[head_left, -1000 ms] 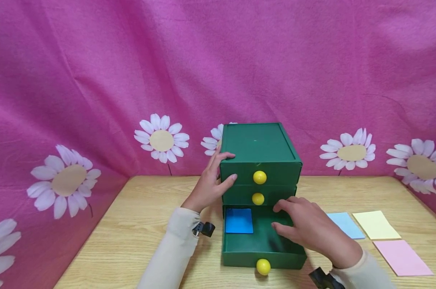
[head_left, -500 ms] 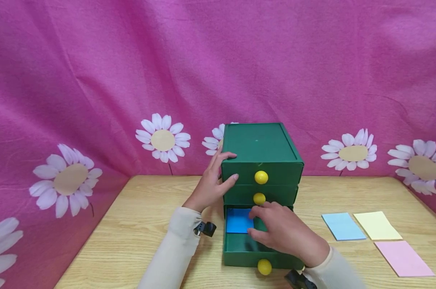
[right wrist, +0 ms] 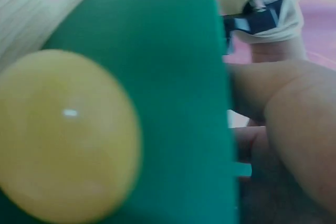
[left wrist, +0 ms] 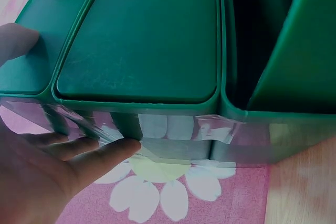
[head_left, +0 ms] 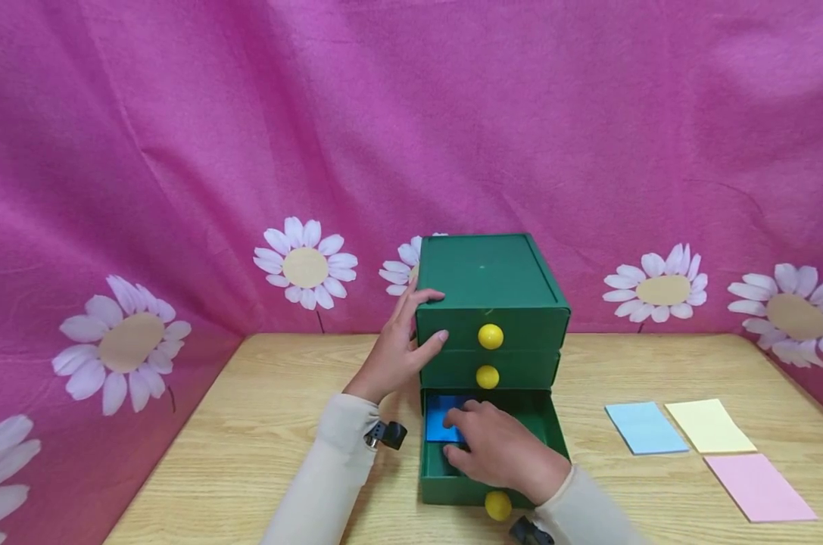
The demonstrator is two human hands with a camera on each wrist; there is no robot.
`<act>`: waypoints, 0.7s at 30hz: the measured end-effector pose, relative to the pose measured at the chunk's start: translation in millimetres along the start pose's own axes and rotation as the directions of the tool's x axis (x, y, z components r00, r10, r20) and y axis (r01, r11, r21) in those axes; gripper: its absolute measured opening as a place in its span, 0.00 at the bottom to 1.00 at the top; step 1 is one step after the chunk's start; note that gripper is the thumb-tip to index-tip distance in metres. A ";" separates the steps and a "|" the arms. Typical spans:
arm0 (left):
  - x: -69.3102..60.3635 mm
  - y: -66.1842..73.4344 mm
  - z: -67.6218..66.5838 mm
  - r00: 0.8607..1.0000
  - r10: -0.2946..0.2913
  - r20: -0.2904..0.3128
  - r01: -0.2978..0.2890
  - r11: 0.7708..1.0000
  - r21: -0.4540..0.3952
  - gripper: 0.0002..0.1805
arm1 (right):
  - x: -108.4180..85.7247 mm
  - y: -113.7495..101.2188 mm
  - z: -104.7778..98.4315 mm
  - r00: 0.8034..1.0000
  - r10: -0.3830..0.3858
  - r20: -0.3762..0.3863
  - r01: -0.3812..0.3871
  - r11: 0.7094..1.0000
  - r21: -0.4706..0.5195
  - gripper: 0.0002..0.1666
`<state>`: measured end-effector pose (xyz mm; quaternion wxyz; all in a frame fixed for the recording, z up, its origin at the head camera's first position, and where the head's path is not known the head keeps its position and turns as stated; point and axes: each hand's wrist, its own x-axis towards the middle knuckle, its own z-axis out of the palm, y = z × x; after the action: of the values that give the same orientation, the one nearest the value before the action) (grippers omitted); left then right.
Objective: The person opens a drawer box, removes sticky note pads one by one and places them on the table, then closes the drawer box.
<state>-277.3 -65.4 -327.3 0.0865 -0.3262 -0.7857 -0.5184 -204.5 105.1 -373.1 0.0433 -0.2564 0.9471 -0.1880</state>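
A green drawer unit (head_left: 482,269) with yellow knobs stands on the table. Its bottom drawer (head_left: 448,490) is pulled out, and the upper two drawers are in. At the back left of the pulled-out drawer lies a square blue sticky note pad (head_left: 440,421). My right hand (head_left: 503,448) is inside that drawer, its bent fingers at the pad's right side; whether they touch it is hidden. My left hand (head_left: 394,348) rests on the unit's left side, thumb on the top drawer's front. In the left wrist view, its fingers (left wrist: 105,158) lie fairly straight along the clear side wall.
To the right of the unit, a light blue pad (head_left: 646,428), a yellow pad (head_left: 711,425) and a pink pad (head_left: 760,487) lie on the wooden table (head_left: 302,424). A pink flowered cloth (head_left: 493,136) hangs behind. The bottom drawer's yellow knob (head_left: 497,506) juts forward.
My right hand has moved left across the bottom drawer to the blue sticky note pad and now covers its right part. The left hand stays where it was on the unit.
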 end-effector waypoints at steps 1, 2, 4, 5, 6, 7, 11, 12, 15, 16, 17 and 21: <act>-1.0 3.1 -0.5 1.000 0.003 0.002 -0.003 1.000 0.004 0.27 | 0.6 1.2 2.6 1.000 -0.005 -0.005 0.005 1.000 0.001 0.18; -1.2 3.9 -0.6 1.000 0.005 0.005 -0.005 1.000 0.009 0.27 | 1.1 2.3 5.0 1.000 -0.009 -0.008 0.009 1.000 0.005 0.19; -1.6 6.4 -0.7 1.000 0.007 0.010 -0.007 1.000 0.007 0.27 | 1.9 4.3 9.0 1.000 -0.017 0.001 0.017 1.000 0.018 0.21; -1.8 7.1 -0.6 1.000 0.007 0.011 -0.007 1.000 0.002 0.27 | 2.2 5.1 10.6 1.000 -0.020 0.013 0.020 0.999 0.029 0.22; -1.6 7.2 -0.4 1.000 0.007 0.013 -0.007 1.000 -0.002 0.27 | 2.5 5.8 11.8 0.999 -0.019 0.028 0.018 0.999 0.041 0.23; -1.3 7.3 -0.2 1.000 0.007 0.016 -0.007 1.000 -0.013 0.27 | 2.7 6.8 12.6 0.999 -0.019 0.047 0.016 0.998 0.054 0.24; -1.4 7.3 0.2 1.000 0.004 0.013 -0.003 1.000 -0.030 0.27 | 3.1 11.0 13.4 0.992 -0.013 0.122 0.000 0.994 0.107 0.28; -1.4 7.1 0.3 1.000 0.004 0.010 -0.004 0.999 -0.032 0.27 | 3.3 12.0 13.2 0.990 -0.015 0.138 -0.002 0.993 0.122 0.28; -1.8 6.7 0.2 1.000 0.004 0.006 -0.004 1.000 -0.024 0.27 | 4.1 14.5 11.4 0.986 -0.022 0.167 0.000 0.991 0.130 0.28; -1.6 6.5 0.2 1.000 0.006 0.006 -0.006 0.999 -0.032 0.27 | 4.3 15.4 10.4 0.986 -0.022 0.168 0.001 0.992 0.125 0.28; -1.4 6.3 0.1 1.000 0.008 0.008 -0.008 0.999 -0.041 0.27 | 4.4 16.3 9.3 0.986 -0.022 0.163 0.003 0.993 0.117 0.27; -0.9 5.2 -0.2 1.000 0.004 0.014 -0.003 0.999 -0.052 0.28 | 2.9 20.9 2.9 0.994 0.007 0.112 -0.015 0.997 0.071 0.22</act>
<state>-273.5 -64.6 -323.8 0.0733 -0.3336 -0.7721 -0.5360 -216.3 119.3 -383.7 0.1065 -0.2595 0.9373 -0.2070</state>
